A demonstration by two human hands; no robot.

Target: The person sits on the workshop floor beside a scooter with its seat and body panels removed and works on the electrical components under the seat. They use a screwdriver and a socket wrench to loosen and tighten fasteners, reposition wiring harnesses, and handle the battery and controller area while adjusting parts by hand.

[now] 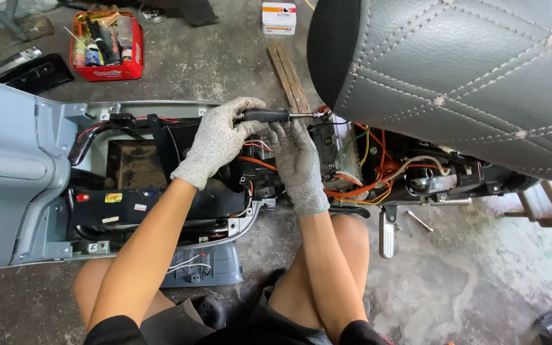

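A pale blue scooter [14, 172] lies open in front of me, its floor panel off, showing a black battery bay and orange wiring [359, 188]. My left hand [218, 140], in a grey knit glove, is closed around the black handle of a screwdriver [276, 115]. The shaft points right toward a part just under the raised grey quilted seat [467, 76]. My right hand [298, 163], also gloved, rests on the parts right below the screwdriver shaft, with fingers near its tip.
A red tool tray [107, 45] with several tools sits on the concrete floor at the back left. A white box [279, 17] and wooden slats [289, 76] lie behind the scooter. A loose grey panel [206, 265] lies by my knees. A footpeg [388, 233] sticks out.
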